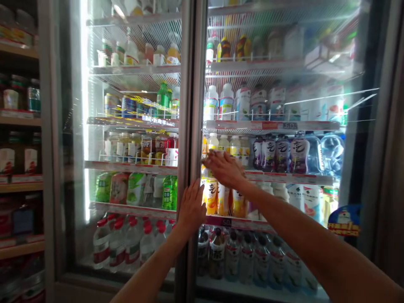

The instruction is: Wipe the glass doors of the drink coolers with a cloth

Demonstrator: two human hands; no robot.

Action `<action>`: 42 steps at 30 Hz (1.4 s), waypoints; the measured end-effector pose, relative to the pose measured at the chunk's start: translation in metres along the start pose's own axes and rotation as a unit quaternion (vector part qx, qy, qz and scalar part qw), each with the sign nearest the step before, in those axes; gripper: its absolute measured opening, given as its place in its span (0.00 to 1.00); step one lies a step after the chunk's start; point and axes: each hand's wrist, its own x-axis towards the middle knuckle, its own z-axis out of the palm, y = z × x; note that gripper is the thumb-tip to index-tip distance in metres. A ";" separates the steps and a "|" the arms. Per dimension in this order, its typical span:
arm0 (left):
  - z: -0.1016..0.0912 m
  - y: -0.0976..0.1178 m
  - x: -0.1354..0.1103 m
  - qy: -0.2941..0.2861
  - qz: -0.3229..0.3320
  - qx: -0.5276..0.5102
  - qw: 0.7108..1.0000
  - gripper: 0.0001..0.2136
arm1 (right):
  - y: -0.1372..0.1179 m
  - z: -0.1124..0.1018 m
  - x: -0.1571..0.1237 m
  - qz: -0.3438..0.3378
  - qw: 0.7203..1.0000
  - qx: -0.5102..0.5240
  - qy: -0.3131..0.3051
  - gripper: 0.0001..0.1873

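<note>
My left hand point(191, 207) lies with its fingers stretched upward against the metal door frame point(186, 126), where the two glass doors of a drinks fridge meet. It holds nothing. My right hand point(224, 169) is raised in front of the right glass door point(268, 71), near its inner edge, fingers extended to the left and slightly blurred. No object shows in it. Whether its palm touches the glass I cannot tell. Behind it, through the glass, are orange-labelled bottles point(238, 202) and dark purple bottles point(299, 152).
Behind the left glass door stand red-capped water bottles point(117, 242), green bottles point(168, 192) and cans point(128, 106). Dark-capped bottles point(217, 252) line the bottom right shelf. A blue sticker point(344, 219) is at the right. Wooden shelves point(20, 187) with jars stand at the far left.
</note>
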 end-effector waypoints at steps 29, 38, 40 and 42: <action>0.020 0.020 0.089 0.133 0.063 -0.088 0.985 0.26 | 0.077 -0.018 -0.035 0.154 0.982 -0.086 0.067 0.26; 0.027 -0.011 0.181 0.148 -0.004 -0.039 0.988 0.24 | 0.094 -0.033 0.005 0.054 0.990 -0.117 0.058 0.28; 0.030 -0.014 0.192 0.163 -0.002 -0.052 0.985 0.24 | 0.095 -0.035 0.021 -0.001 0.993 -0.118 0.033 0.29; 0.030 -0.017 0.198 0.172 -0.002 -0.065 0.983 0.25 | 0.119 -0.052 0.040 0.063 0.988 -0.131 0.051 0.29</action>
